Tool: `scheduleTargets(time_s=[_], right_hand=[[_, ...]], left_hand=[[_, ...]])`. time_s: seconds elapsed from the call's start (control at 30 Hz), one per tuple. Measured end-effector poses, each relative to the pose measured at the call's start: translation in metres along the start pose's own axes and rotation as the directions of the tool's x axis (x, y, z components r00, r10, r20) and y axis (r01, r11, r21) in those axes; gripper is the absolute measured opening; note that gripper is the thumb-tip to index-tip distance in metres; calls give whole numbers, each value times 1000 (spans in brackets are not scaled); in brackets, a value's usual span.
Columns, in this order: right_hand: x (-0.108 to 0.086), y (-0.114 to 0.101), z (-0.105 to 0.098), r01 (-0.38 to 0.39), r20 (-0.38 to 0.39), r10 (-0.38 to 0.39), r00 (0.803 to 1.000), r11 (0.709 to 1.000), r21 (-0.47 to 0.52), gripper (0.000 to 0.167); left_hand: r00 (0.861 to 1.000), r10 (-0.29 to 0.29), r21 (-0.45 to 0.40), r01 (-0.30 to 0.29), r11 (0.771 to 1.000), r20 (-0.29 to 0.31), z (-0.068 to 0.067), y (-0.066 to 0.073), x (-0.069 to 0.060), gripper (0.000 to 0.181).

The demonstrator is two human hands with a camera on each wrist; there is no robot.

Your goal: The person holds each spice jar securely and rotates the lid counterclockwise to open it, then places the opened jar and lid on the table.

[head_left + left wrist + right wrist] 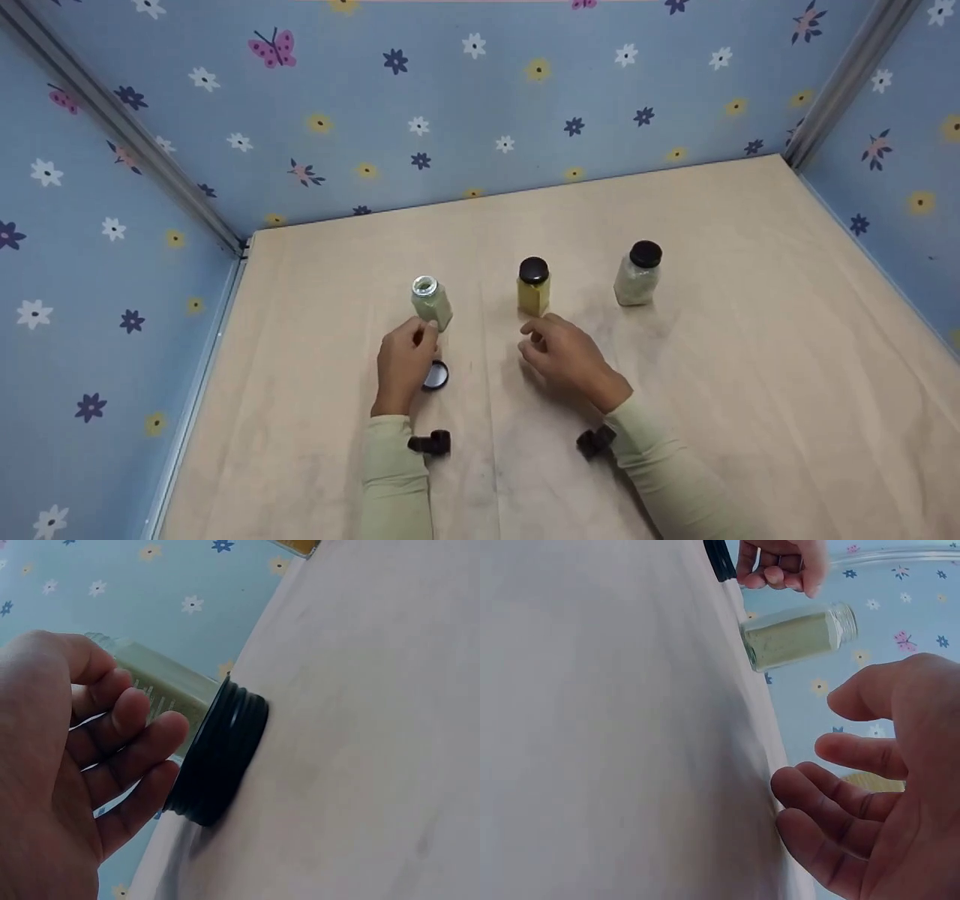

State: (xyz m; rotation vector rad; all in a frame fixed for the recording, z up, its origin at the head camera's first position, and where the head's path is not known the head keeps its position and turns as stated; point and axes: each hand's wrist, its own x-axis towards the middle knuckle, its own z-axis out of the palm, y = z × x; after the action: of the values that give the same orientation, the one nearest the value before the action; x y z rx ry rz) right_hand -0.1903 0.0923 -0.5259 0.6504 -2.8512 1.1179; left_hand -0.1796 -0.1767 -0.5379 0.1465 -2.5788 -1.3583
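An uncapped glass jar [433,306] with pale green contents stands upright on the left of the table. Just in front of it is my left hand [406,360], fingers loosely curled and holding nothing; the right wrist view shows this hand apart from the jar [791,639]. A black lid [436,375] lies on the table beside that hand, pale inside facing up. My right hand [568,358] hovers with bent, spread fingers, nothing between them. Nearest to it is a black-capped jar [533,292] with yellow contents, mostly hidden behind the fingers in the right wrist view.
A black-capped jar [636,279] with whitish contents stands farther right. A creased beige cloth [750,360] covers the table. Blue flowered panels [480,97] close off the back and both sides. A small black camera is strapped at each wrist.
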Motion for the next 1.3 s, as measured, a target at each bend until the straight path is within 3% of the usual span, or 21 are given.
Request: scheduleTargets(time_s=[0.13,0.27,0.57,0.8,1.1,1.3], right_hand=[[0,5,-5,-14,-12,14,1000,1000,1,26],[-2,12,-9,-32,-21,33,999,999,15,24],[-1,29,-19,-89,-27,91,995,994,65,24],[-1,36,-24,-141,-32,145,989,985,101,24],[-2,39,-23,-160,-22,164,986,980,115,23],[1,39,-24,-173,-12,176,984,976,132,23]], left_hand=[[995,9,-79,-1,997,95,1,4,0,23],[982,68,-123,-47,991,177,2,6,-2,16],[981,116,-95,-102,990,158,8,13,-8,10],[960,199,-82,-187,979,195,23,22,-7,11],[939,180,-60,-170,984,292,41,28,-7,16],[941,122,-101,-95,990,315,45,34,-2,20]])
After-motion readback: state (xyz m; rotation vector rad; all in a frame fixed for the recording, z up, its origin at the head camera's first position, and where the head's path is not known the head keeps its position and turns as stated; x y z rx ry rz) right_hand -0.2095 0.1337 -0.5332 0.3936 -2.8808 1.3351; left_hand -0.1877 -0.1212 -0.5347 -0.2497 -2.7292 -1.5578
